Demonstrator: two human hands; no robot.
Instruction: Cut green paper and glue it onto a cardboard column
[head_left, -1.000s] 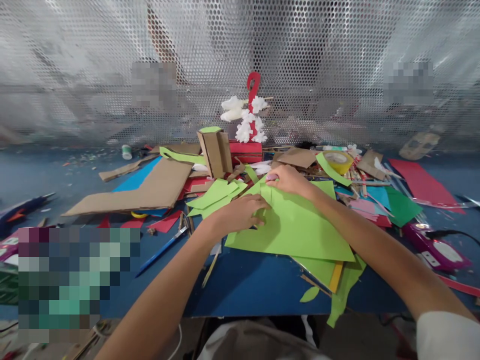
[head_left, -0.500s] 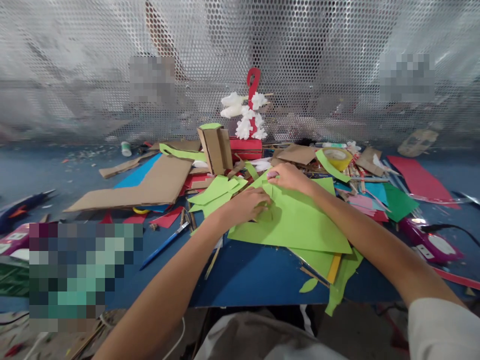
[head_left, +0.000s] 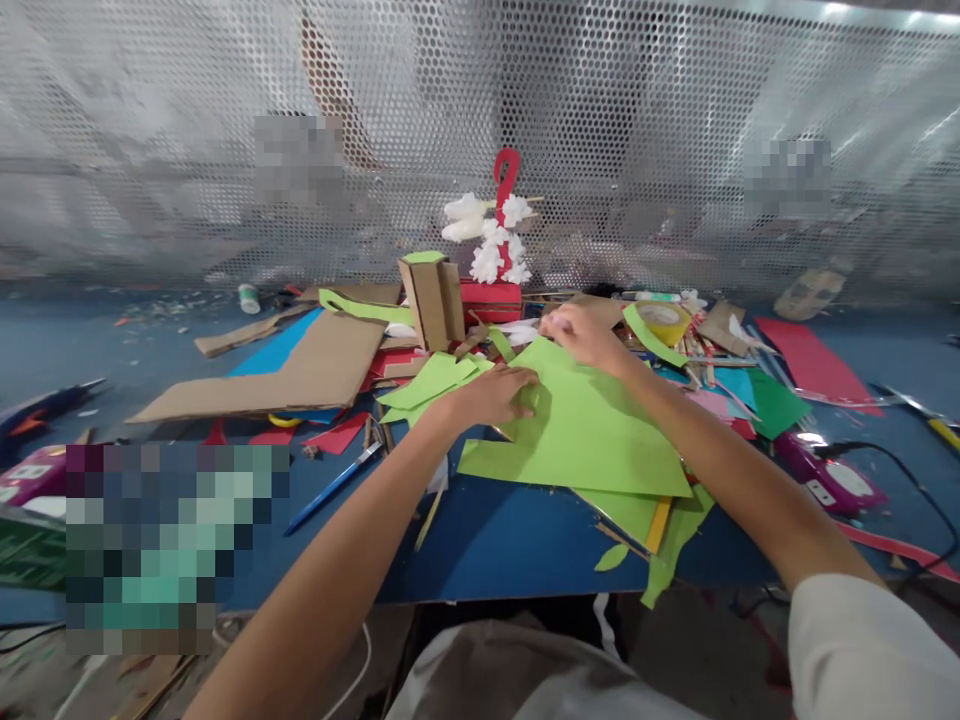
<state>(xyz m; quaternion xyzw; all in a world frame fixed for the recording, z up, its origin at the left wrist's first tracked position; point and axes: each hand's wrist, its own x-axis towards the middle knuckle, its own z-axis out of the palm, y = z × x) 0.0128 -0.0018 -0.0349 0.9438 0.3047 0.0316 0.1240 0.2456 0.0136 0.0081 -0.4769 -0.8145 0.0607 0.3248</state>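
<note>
My left hand [head_left: 501, 395] rests on the left part of a large lime-green paper sheet [head_left: 600, 430], its fingers spread and slightly bent. Over the sheet's far edge, my right hand [head_left: 581, 335] is raised with curled fingers and thumb together; whatever it may hold cannot be made out. Smaller lime-green paper pieces [head_left: 427, 385] lie just left of my left hand. Beneath the big sheet, more green paper [head_left: 675, 545] and a yellow strip [head_left: 658, 525] stick out towards me.
Behind stand a cardboard post [head_left: 433, 305] with a green top and a red hook-shaped stand [head_left: 506, 180] with white flowers. Cut cardboard [head_left: 322, 365], a blue craft knife [head_left: 334, 487], yellow tape [head_left: 666, 322] and a purple power strip [head_left: 829, 475] lie around. A perforated metal screen [head_left: 600, 150] closes the back.
My right hand has lifted off the green sheet and moved slightly away from me and to the right. My left hand has shifted a little left and away, still on the sheet.
</note>
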